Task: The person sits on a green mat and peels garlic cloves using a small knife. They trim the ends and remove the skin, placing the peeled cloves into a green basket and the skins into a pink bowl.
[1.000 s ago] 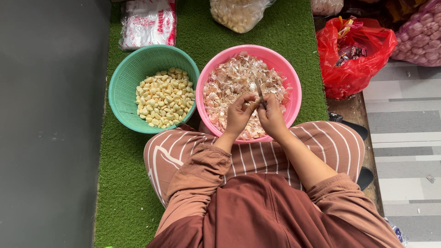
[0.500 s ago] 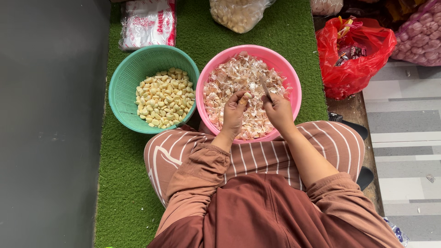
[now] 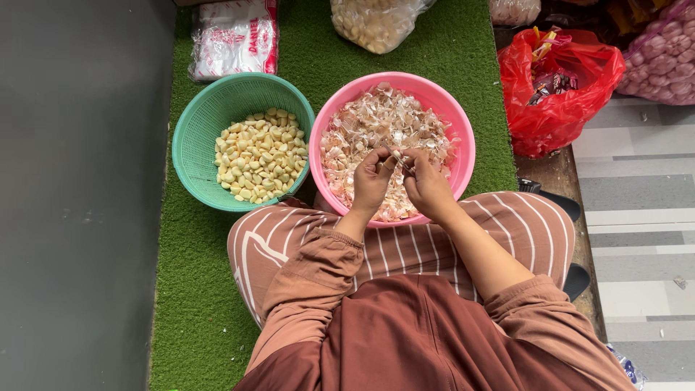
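My left hand point(image 3: 371, 182) and my right hand point(image 3: 428, 187) meet over the near half of a pink bowl point(image 3: 464, 123) full of papery garlic skins point(image 3: 376, 119). Between the fingertips of both hands is a garlic clove point(image 3: 396, 157), pinched by my left hand. My right hand grips a small thin blade point(image 3: 406, 167) that rests against the clove. To the left stands a green basket point(image 3: 194, 124) holding several peeled, pale yellow cloves point(image 3: 257, 156). My striped trouser knees sit just under the bowl's near rim.
Both containers rest on a green turf mat point(image 3: 195, 289). Behind them lie a white plastic packet point(image 3: 235, 36) and a clear bag of garlic point(image 3: 376, 22). A red plastic bag point(image 3: 557, 101) and a pink mesh sack point(image 3: 662, 65) sit at the right. Dark floor runs along the left.
My hands, apart over the skins half a second ago, have come together around the clove. They sit slightly nearer to me than one second ago.
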